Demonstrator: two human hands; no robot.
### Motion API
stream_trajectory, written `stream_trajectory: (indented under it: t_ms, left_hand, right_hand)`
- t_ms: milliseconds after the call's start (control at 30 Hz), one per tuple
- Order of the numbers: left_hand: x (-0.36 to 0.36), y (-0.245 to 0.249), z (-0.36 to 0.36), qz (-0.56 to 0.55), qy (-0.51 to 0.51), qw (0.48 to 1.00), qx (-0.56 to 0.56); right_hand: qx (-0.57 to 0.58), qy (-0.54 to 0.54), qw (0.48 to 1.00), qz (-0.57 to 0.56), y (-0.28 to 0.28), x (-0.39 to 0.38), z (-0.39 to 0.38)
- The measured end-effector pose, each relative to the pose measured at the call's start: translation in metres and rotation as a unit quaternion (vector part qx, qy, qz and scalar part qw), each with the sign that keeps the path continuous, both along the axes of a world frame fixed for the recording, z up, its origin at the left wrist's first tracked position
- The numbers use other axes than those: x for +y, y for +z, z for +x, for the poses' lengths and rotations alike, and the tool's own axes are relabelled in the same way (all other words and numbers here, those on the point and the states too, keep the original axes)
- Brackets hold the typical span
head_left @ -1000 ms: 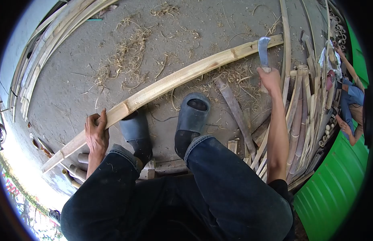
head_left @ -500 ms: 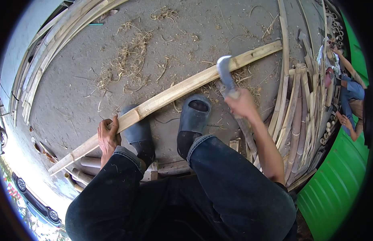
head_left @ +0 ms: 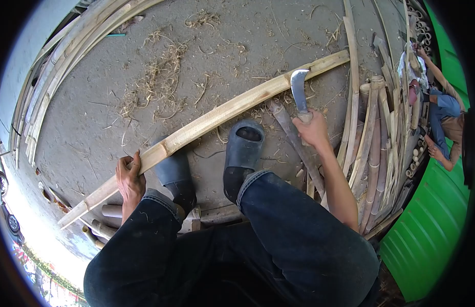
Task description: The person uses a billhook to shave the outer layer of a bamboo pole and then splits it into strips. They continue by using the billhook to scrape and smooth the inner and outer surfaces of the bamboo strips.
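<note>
A long split bamboo piece (head_left: 222,113), pale on its inner face, slants from lower left to upper right. My left hand (head_left: 130,179) is closed around it near its lower left end, thumb on top. My right hand (head_left: 313,129) grips a billhook (head_left: 299,91) by its handle. The curved blade points away from me, and its tip overlaps the bamboo toward the far end; whether it touches cannot be made out. A bamboo pole (head_left: 294,134) lies below the blade.
My sandals (head_left: 246,145) stand below the bamboo. Shavings (head_left: 163,77) litter the concrete floor. Bent strips (head_left: 68,64) lie at left; poles and strips (head_left: 373,133) pile at right, near a seated person (head_left: 445,112) and a green corrugated sheet (head_left: 427,233).
The billhook has shifted right along the bamboo, and its blade stands more upright. My left hand keeps its hold on the bamboo. The view has moved slightly.
</note>
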State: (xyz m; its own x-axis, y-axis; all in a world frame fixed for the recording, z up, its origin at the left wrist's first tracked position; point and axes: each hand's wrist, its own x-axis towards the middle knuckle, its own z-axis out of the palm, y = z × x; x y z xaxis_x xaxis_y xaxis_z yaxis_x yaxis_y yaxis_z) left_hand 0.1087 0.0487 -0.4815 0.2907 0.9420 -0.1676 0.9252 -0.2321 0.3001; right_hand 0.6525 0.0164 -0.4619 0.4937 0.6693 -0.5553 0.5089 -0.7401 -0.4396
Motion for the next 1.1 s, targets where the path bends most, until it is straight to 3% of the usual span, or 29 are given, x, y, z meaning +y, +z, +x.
stream_trajectory:
  t_ms: [33, 133, 233, 300, 367, 433, 500, 533, 567, 633, 667, 733, 867, 1033, 1100]
  left_hand:
    - [-0.004, -0.002, -0.003, -0.015, -0.004, 1.000, -0.001]
    - [-0.005, 0.006, 0.019, -0.017, -0.002, 1.000, 0.008]
    - [-0.001, 0.005, 0.025, -0.013, 0.017, 1.000, 0.001]
    - [-0.004, -0.003, -0.002, -0.024, 0.026, 0.999, 0.007]
    - [-0.003, -0.002, -0.004, -0.014, 0.006, 1.000, 0.005]
    - [-0.001, 0.009, 0.010, -0.024, 0.002, 1.000, -0.002]
    - [0.005, 0.014, 0.025, -0.029, 0.018, 0.999, -0.002]
    - [0.008, 0.013, 0.028, -0.019, 0.025, 1.000, 0.003]
    - [0.009, 0.013, 0.030, -0.011, 0.031, 0.999, 0.008]
    - [0.011, 0.011, 0.011, -0.011, 0.034, 0.999, 0.006]
    - [0.009, 0.006, 0.010, -0.008, 0.026, 1.000, -0.009]
    - [0.002, 0.012, 0.021, -0.021, 0.020, 0.999, -0.016]
    - [0.014, 0.011, 0.034, 0.001, 0.028, 1.000, -0.003]
    - [0.007, 0.011, 0.024, -0.003, 0.009, 1.000, 0.017]
    - [0.014, 0.008, 0.035, 0.005, 0.019, 1.000, 0.007]
  right_hand:
    - [0.003, 0.001, 1.000, -0.001, -0.002, 0.003, 0.015]
    - [0.067, -0.157, 0.985, -0.005, -0.015, 0.018, 0.057]
    - [0.124, -0.133, 0.983, 0.018, -0.012, 0.000, -0.007]
    - [0.143, -0.132, 0.981, 0.007, 0.002, -0.001, -0.010]
    - [0.053, 0.019, 0.998, -0.021, 0.004, 0.001, 0.018]
    - [0.048, -0.015, 0.999, -0.014, -0.015, 0.002, 0.036]
    - [0.065, -0.146, 0.987, 0.014, -0.019, 0.009, 0.040]
    - [0.096, -0.112, 0.989, 0.009, -0.015, 0.003, 0.011]
    - [0.153, -0.143, 0.978, 0.017, -0.009, -0.001, -0.013]
    - [0.004, 0.051, 0.999, 0.013, -0.012, -0.012, 0.007]
    - [0.002, 0.048, 0.999, 0.017, -0.013, -0.009, 0.020]
    - [0.090, -0.105, 0.990, 0.009, -0.004, -0.001, 0.032]
    - [0.151, -0.171, 0.974, 0.002, -0.011, -0.016, -0.012]
    - [0.167, -0.117, 0.979, -0.025, -0.006, -0.026, 0.024]
    - [0.121, -0.194, 0.973, -0.015, -0.011, -0.020, 0.022]
